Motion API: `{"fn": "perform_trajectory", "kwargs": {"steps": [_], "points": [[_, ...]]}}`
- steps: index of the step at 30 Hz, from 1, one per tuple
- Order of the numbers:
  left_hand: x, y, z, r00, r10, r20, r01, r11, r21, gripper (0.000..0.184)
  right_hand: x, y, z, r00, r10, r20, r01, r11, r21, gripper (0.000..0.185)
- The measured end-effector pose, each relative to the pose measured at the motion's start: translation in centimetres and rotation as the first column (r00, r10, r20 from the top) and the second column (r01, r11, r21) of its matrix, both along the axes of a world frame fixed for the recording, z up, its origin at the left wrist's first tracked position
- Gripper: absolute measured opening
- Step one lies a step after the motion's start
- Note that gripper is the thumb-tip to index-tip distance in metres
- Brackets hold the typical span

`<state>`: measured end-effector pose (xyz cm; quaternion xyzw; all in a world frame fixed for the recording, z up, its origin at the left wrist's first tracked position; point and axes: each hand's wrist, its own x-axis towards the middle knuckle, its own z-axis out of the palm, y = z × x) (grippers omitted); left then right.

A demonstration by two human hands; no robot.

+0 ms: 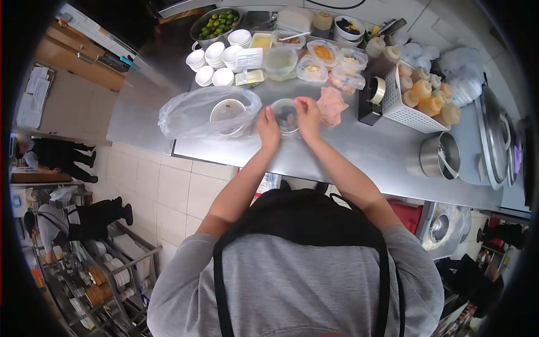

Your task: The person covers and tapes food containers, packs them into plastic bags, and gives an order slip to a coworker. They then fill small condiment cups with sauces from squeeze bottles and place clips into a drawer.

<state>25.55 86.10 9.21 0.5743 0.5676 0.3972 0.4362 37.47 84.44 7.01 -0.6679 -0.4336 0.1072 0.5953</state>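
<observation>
While the round container (288,130) sat on the steel counter (224,150) right between the two hands, the right hand (307,119) had thumb and fingers pinched at its rim! Over on the opposite edge, the left hand (269,129) laid its thumb along the side; whether its curled fingers gripped, I couldn't tell. Just right lay a crumpled pink cloth (332,106); to the left, a clear plastic bag (181,117) surrounded a white bowl (227,117). Farther back stood stacked white cups (214,53), lidded tubs (280,62) and, behind those cups, limes (218,25) piled high!
</observation>
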Motion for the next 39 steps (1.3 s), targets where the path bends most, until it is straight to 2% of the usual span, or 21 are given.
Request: {"fn": "perform_trajectory", "kwargs": {"steps": [4, 6, 8, 10, 11, 13, 15, 18, 19, 21, 23, 24, 26, 27, 28, 29, 31, 34, 36, 37, 39], "points": [[0.7, 0.5, -1.1, 0.999, -0.004, 0.044, -0.004, 0.985, 0.170, 0.039, 1.4, -0.6, 2.9, 0.993, 0.021, 0.114, -0.017, 0.999, -0.033, 0.013], [1.3, 0.3, -0.6, 0.996, -0.056, 0.066, 0.035, 0.960, 0.276, 0.042, 2.8, -1.9, 7.0, 0.929, 0.266, -0.259, -0.257, 0.964, 0.067, 0.014], [1.7, -0.5, 2.0, 0.990, -0.128, 0.054, 0.106, 0.948, 0.299, 0.042, 6.5, -4.7, 14.6, 0.926, 0.295, -0.236, -0.331, 0.935, -0.130, 0.015], [2.0, -1.2, 5.7, 0.978, -0.157, 0.136, 0.116, 0.956, 0.270, 0.037, 12.0, -8.1, 23.7, 0.957, 0.265, -0.116, -0.265, 0.964, 0.009, 0.017], [1.8, -0.5, 5.9, 0.984, -0.158, 0.082, 0.118, 0.923, 0.366, 0.031, 14.4, -10.4, 27.8, 0.956, 0.290, -0.051, -0.283, 0.952, 0.113, 0.018], [2.2, 0.6, 8.4, 0.958, -0.265, 0.110, 0.183, 0.860, 0.476, 0.025, 21.5, -15.3, 35.5, 0.962, 0.037, 0.269, -0.144, 0.910, 0.389, 0.017], [3.6, 1.7, 12.8, 0.943, -0.315, 0.108, 0.261, 0.900, 0.349, 0.023, 27.5, -20.9, 44.3, 0.932, -0.271, 0.239, 0.048, 0.748, 0.661, 0.017], [9.1, -0.1, 21.0, 0.905, -0.405, 0.129, 0.297, 0.821, 0.488, 0.022, 42.6, -25.7, 52.4, 0.793, -0.590, 0.152, 0.246, 0.538, 0.806, 0.013], [11.5, -1.4, 23.7, 0.883, -0.449, 0.141, 0.311, 0.782, 0.540, 0.020, 46.8, -26.6, 54.0, 0.766, -0.636, 0.092, 0.302, 0.483, 0.822, 0.010], [16.3, -3.9, 28.1, 0.838, -0.533, 0.114, 0.356, 0.693, 0.627, 0.017, 54.3, -26.4, 56.2, 0.777, -0.629, -0.033, 0.459, 0.531, 0.712, 0.019], [21.1, -6.9, 32.5, 0.773, -0.633, 0.039, 0.438, 0.578, 0.689, 0.014, 65.2, -24.7, 56.5, 0.469, -0.779, 0.416, 0.675, 0.619, 0.400, 0.026], [23.2, -8.3, 34.5, 0.755, -0.655, 0.027, 0.466, 0.565, 0.681, 0.014, 65.6, -24.9, 56.7, 0.471, -0.779, 0.413, 0.668, 0.621, 0.409, 0.026], [27.1, -10.7, 38.2, 0.742, -0.670, 0.017, 0.481, 0.549, 0.684, 0.013, 64.2, -25.1, 57.1, 0.628, -0.593, 0.504, 0.629, 0.768, 0.122, 0.031], [28.7, -11.6, 39.8, 0.744, -0.658, -0.114, 0.503, 0.440, 0.744, 0.013, 65.0, -25.6, 57.9, 0.630, -0.589, 0.507, 0.619, 0.774, 0.130, 0.031], [30.3, -12.6, 41.4, 0.744, -0.622, -0.242, 0.529, 0.329, 0.782, 0.013, 65.8, -25.9, 58.7, 0.462, -0.655, 0.597, 0.662, 0.703, 0.259, 0.033], [31.8, -13.7, 43.0, 0.755, -0.610, -0.240, 0.519, 0.334, 0.787, 0.013, 66.2, -26.1, 59.4, 0.277, -0.707, 0.651, 0.674, 0.626, 0.393, 0.035], [34.9, -15.9, 46.2, 0.754, -0.467, -0.462, 0.542, 0.045, 0.839, 0.013, 64.0, -26.6, 61.5, 0.325, -0.697, 0.640, 0.659, 0.652, 0.375, 0.036], [40.0, -17.3, 49.8, 0.750, -0.294, -0.593, 0.573, -0.159, 0.804, 0.014, 63.7, -25.3, 63.2, 0.201, -0.660, 0.723, 0.615, 0.660, 0.432, 0.032], [43.8, -17.7, 51.6, 0.746, -0.205, -0.633, 0.591, -0.235, 0.772, 0.014, 63.5, -24.3, 63.9, -0.208, -0.675, 0.708, 0.613, 0.474, 0.632, 0.026], [45.7, -17.7, 52.3, 0.743, -0.167, -0.648, 0.602, -0.254, 0.757, 0.015, 63.4, -24.1, 64.4, -0.202, -0.676, 0.709, 0.607, 0.481, 0.632, 0.026], [49.4, -17.1, 53.5, 0.764, -0.057, -0.643, 0.602, -0.297, 0.742, 0.017, 63.2, -24.0, 65.6, 0.045, -0.563, 0.825, 0.702, 0.606, 0.375, 0.038]]}}
